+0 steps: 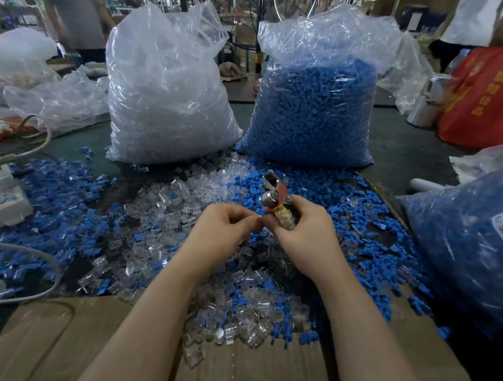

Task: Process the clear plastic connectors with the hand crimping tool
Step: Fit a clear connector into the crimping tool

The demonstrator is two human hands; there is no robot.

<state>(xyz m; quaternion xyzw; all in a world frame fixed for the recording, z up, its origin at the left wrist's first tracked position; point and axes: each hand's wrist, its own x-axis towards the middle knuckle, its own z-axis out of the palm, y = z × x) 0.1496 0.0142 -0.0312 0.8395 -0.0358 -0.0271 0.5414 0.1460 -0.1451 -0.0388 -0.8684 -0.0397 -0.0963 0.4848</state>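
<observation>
My right hand (306, 230) grips the hand crimping tool (274, 194), whose red-and-metal head points up and away above my fist. My left hand (228, 226) has its fingers curled, fingertips pinched together right beside the tool's lower end; what it pinches is too small to make out. Loose clear plastic connectors (163, 203) lie in a heap under and in front of both hands, mixed with small blue caps (273, 185).
A big bag of clear connectors (165, 94) and a big bag of blue caps (314, 106) stand behind the heap. Another bag of blue parts (472, 246) lies at right. Cardboard (50, 340) covers the near edge; a white device with cables (5, 199) sits left.
</observation>
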